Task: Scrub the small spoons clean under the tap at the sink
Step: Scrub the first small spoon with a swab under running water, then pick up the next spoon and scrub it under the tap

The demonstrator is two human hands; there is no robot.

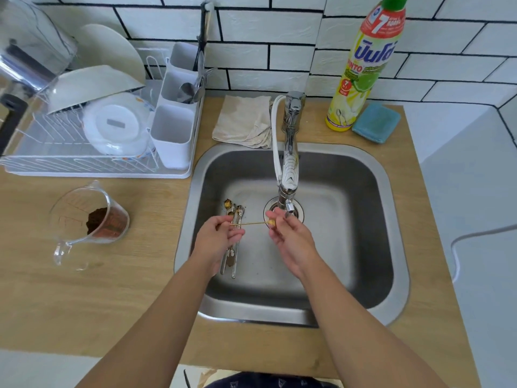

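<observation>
My left hand [221, 233] pinched the handle end of a thin gold spoon [251, 223], fingers [236, 233] curled round it, over the sink [391, 191]. The spoon ran level between both hands. My right hand [289, 236] held the bowl end, fingertips closed on the bowl just below the tap [289, 169] spout. Could not tell if water ran.

More small spoons [233, 217] lay on the sink floor at the left, bowls pointing away from me, handles running toward me under my left hand. At least three, bunched side by side, touching; one bowl looked gold and dirty, the others silver. Brown specks sat on the steel near them. The drain [299, 211] was just behind my right fingers, partly hidden by the tap.

On the wooden worktop [126, 289] left of the sink stood a clear measuring jug [86, 219] with brown powder in it, handle toward me. Behind it was a white dish rack [92, 152] with bowls, plates and a white cutlery holder [173, 130] holding a few utensils. A folded beige cloth [243, 121] lay behind the sink, left of the tap base. Right of the tap stood a yellow dish soap bottle [361, 68] with a green cap, and a blue sponge [376, 123] just beside it. White tile wall [251, 32] behind.
</observation>
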